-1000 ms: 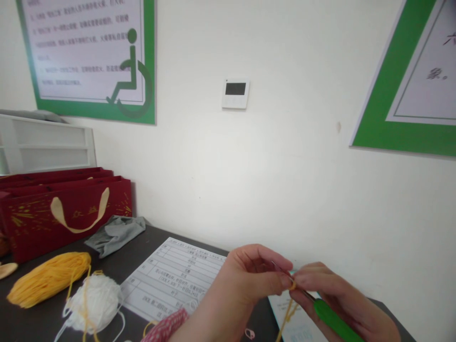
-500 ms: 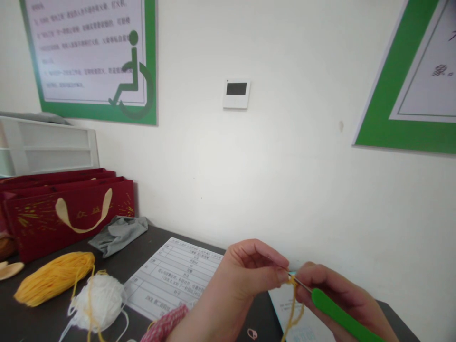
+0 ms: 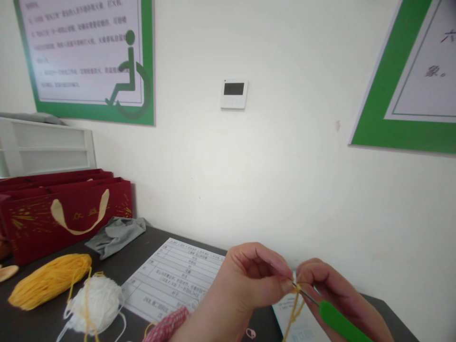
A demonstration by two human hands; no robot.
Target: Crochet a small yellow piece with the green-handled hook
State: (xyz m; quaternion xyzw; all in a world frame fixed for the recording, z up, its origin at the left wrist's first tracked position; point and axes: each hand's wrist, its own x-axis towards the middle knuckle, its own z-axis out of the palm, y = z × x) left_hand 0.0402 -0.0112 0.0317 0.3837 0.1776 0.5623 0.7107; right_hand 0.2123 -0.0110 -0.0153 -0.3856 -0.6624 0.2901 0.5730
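Observation:
My left hand [image 3: 254, 278] is closed, thumb and forefinger pinching a small piece of yellow crochet work [image 3: 296, 288]. My right hand [image 3: 342, 297] is wrapped round a crochet hook [image 3: 338, 320] with a green handle and a thin metal shaft. The hook's tip is at the yellow stitches, partly hidden by the left fingertips. Yellow yarn [image 3: 292, 317] hangs down from the work between both hands. A pink stitch marker [image 3: 251, 333] lies on the dark table below the left wrist.
A yellow yarn skein [image 3: 52, 280] and a white yarn ball [image 3: 95, 304] lie at the left. Behind them are a grey cloth [image 3: 116, 235] and red paper bags [image 3: 71, 213]. A printed sheet [image 3: 171, 278] lies left of my hands; a pale booklet [image 3: 299, 325] is beneath them.
The view has shifted slightly, so the background sits a little further left. Both hands keep their hold; the hook and the yellow work have moved slightly right and down in view.

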